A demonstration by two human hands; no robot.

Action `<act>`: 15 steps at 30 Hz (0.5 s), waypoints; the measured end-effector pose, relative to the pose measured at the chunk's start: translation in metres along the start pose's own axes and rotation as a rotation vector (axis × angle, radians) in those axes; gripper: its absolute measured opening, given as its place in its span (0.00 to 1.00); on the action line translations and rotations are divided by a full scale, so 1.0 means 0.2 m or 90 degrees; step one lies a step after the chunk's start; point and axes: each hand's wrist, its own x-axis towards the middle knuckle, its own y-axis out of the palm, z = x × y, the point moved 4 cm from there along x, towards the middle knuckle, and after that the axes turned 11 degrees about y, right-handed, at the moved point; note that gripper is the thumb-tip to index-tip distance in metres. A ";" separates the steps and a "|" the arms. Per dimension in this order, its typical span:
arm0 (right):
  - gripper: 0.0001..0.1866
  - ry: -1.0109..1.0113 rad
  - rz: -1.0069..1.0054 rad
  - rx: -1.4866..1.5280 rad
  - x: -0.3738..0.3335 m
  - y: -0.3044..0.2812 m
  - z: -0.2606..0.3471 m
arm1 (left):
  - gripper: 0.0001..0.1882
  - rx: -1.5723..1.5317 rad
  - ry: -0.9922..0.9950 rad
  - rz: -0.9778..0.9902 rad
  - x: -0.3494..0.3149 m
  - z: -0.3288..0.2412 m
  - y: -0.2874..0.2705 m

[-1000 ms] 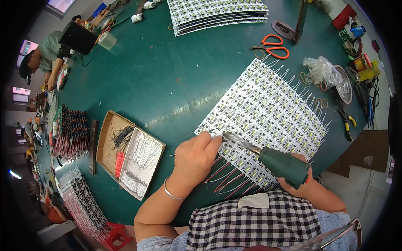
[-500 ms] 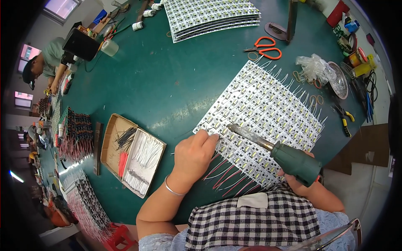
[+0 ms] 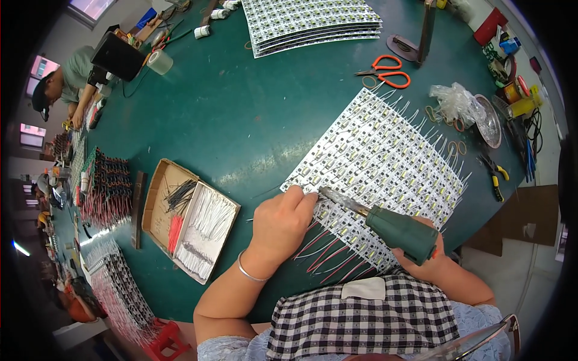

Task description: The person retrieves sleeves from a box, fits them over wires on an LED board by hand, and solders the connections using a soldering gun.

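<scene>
A green heat gun (image 3: 400, 233) is gripped in my right hand (image 3: 428, 265), its metal nozzle aimed left at my left fingertips. My left hand (image 3: 277, 219) is closed in a pinch at the left corner of a white sheet of LED circuit boards (image 3: 385, 141). What the pinch holds is hidden by the fingers. Red, white and black wires (image 3: 325, 256) stick out from the sheet's near edge, and white wires line its far right edge. Left of that hand sits a cardboard box (image 3: 158, 210) with white, red and black pieces of wire or tubing.
Orange-handled scissors (image 3: 394, 79) lie beyond the sheet, and a stack of LED sheets (image 3: 313, 27) stands at the back. Yellow-handled pliers (image 3: 497, 178), a plastic bag (image 3: 454, 102) and a metal dish (image 3: 489, 123) are at right. Wired boards (image 3: 105, 186) are piled left; a co-worker (image 3: 72, 81) bends over the table.
My right hand has brought the heat gun left and slightly down, its nozzle now close to my left fingertips. My left hand keeps its pinch at the sheet's corner. The view has shifted slightly.
</scene>
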 end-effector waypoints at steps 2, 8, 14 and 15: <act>0.14 0.018 -0.012 0.058 0.00 0.00 0.00 | 0.08 0.002 -0.001 -0.001 0.00 0.00 0.00; 0.17 -0.049 -0.014 0.068 0.01 -0.07 0.00 | 0.08 -0.004 0.003 0.003 0.00 0.00 0.00; 0.12 0.085 -0.061 0.121 -0.08 -0.05 -0.07 | 0.08 0.001 -0.002 -0.002 0.01 -0.01 0.00; 0.12 0.084 -0.063 0.122 -0.08 -0.05 -0.07 | 0.08 0.003 -0.002 -0.007 0.00 -0.01 0.00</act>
